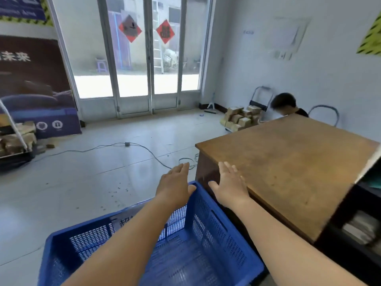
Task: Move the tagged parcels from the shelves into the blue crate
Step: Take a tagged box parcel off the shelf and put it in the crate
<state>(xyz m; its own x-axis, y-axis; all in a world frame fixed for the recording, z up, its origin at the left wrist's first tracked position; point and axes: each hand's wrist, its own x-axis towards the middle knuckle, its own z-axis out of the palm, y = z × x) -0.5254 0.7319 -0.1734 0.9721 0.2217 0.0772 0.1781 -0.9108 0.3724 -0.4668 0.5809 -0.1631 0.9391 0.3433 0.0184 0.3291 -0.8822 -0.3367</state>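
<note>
The blue crate stands on the floor at the bottom middle, its perforated walls and floor showing nothing inside. Both my arms stretch out over it. My left hand hovers flat above the crate's far corner, fingers spread and holding nothing. My right hand is likewise flat with fingers apart, in front of the near corner of the wooden table. A dark shelf with pale parcels sits at the right edge. More parcels lie on a low shelf at the far left.
A pile of small cardboard boxes lies on the floor by the far wall, next to a seated person. A cable snakes across the tiled floor. Glass doors fill the back wall. A dark banner leans at left.
</note>
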